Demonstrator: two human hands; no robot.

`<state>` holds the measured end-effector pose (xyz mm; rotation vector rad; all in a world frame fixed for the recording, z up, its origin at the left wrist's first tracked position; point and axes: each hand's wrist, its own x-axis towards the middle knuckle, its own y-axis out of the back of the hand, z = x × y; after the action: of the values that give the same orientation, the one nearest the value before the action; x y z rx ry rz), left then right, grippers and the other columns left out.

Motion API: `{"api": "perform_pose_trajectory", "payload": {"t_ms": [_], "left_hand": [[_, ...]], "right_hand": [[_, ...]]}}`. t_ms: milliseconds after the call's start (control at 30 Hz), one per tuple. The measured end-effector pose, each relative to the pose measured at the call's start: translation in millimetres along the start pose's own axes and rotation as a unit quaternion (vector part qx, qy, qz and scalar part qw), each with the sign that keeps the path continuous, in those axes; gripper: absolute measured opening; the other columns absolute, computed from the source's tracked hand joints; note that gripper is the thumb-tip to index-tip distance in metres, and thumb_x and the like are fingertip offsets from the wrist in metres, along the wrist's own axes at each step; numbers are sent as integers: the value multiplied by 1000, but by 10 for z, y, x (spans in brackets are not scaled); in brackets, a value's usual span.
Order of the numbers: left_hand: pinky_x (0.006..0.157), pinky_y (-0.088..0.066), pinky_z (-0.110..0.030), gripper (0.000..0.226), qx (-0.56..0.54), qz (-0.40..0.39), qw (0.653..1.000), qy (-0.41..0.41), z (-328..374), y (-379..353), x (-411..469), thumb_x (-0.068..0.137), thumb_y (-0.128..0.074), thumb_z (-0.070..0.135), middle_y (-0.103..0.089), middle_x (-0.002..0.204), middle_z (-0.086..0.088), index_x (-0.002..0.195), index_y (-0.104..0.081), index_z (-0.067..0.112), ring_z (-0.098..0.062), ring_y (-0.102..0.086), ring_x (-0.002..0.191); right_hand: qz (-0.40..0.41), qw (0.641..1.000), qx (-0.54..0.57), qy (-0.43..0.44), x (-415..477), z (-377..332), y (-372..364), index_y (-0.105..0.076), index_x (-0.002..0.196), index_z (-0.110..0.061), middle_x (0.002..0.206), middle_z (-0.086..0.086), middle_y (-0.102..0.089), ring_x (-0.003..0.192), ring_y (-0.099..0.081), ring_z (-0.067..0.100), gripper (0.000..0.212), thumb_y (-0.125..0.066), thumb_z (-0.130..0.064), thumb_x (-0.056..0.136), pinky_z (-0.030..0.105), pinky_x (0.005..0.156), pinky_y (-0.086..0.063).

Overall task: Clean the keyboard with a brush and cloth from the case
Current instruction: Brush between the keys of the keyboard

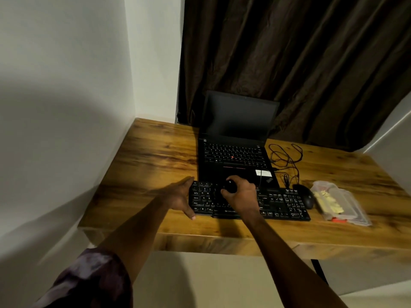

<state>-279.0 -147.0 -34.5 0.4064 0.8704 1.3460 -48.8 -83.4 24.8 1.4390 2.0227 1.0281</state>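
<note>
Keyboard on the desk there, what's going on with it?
A person is cleaning the black keyboard on the wooden desk. Their right hand grips a dark brush over the keys left of the middle, while the left hand rests flat against the keyboard's left end, apparently steadying it. A clear plastic case lies to the right, past the mouse, and an open laptop sits behind.

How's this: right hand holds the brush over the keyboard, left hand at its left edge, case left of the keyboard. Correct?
No: the head view shows the case right of the keyboard, beyond the mouse. Right hand, brush and left hand are as stated.
</note>
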Motion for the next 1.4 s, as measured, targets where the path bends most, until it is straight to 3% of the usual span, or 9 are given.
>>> {"api": "perform_pose_trajectory", "payload": {"t_ms": [100, 167, 333, 500, 700, 800, 933, 1100, 1400], "left_hand": [[100, -49, -45, 137, 0, 3, 1000, -8, -9, -7, -4, 27, -95, 57, -44, 144, 18, 143, -26, 36, -17, -49, 130], [101, -49, -45, 135, 1, 3, 1000, -14, 47, 18, -53, 30, -96, 52, -44, 145, 17, 144, -26, 36, -17, -48, 131], [106, -45, -44, 132, 20, 1, 1000, -4, 151, 50, -69, 40, -99, 40, -40, 151, 10, 148, -23, 30, -20, -43, 135], [115, -32, -35, 144, 82, -11, 997, -12, 225, 45, 8, 52, -94, 52, -17, 164, -1, 159, -4, 18, -26, -24, 147], [113, -36, -39, 146, 102, 4, 995, 14, 252, 31, 6, 43, -94, 57, -24, 161, -1, 158, -13, 21, -25, -30, 143], [117, -32, -40, 148, 105, 6, 994, 22, 250, 19, 22, 44, -94, 58, -18, 164, -3, 159, -9, 18, -26, -24, 147], [118, -29, -39, 146, 99, 10, 995, 23, 242, 3, 43, 48, -95, 53, -16, 165, -4, 159, -7, 16, -27, -21, 148], [114, -34, -36, 139, 91, 18, 996, 17, 238, 0, 41, 49, -97, 46, -25, 161, -3, 158, -14, 18, -26, -29, 144], [116, -33, -38, 144, 122, 12, 992, 32, 268, 5, 76, 46, -96, 53, -20, 163, -3, 158, -12, 18, -26, -26, 146]], "right_hand": [[8, 1000, 16, -9, 17, 44, -8, -64, 116, -32, 112, 3, -67, 81, -71, 19, 41, -80, -31, 78, 36, 66, -63], [19, 1000, 6, -23, 21, 131, 82, -63, 116, -32, 113, 4, -66, 87, -70, 21, 42, -80, -31, 78, 40, 70, -62], [54, 997, -27, -46, 1, 271, 303, -66, 119, -19, 102, 7, -72, 87, -69, 16, 39, -78, -21, 82, 36, 78, -62], [29, 999, -11, -12, -28, 109, 161, -66, 117, -22, 98, 1, -71, 78, -69, 13, 39, -79, -24, 80, 35, 72, -62], [33, 999, 2, -28, 2, 313, 243, -64, 112, -35, 107, 4, -69, 80, -70, 19, 41, -79, -39, 74, 40, 66, -63], [49, 998, -14, -47, -18, 455, 410, -65, 117, -23, 106, 4, -71, 82, -71, 14, 40, -79, -23, 81, 36, 69, -63], [52, 997, -34, -37, -11, 437, 458, -64, 115, -25, 103, 1, -67, 90, -63, 12, 36, -78, -23, 82, 37, 80, -61], [28, 999, -4, -18, 70, 353, 232, -62, 107, -42, 100, 2, -69, 86, -68, 22, 42, -74, -52, 68, 39, 71, -62], [74, 995, -39, -59, 53, 728, 598, -67, 112, -22, 100, 3, -73, 86, -70, 15, 37, -81, -23, 78, 37, 74, -62]]}}
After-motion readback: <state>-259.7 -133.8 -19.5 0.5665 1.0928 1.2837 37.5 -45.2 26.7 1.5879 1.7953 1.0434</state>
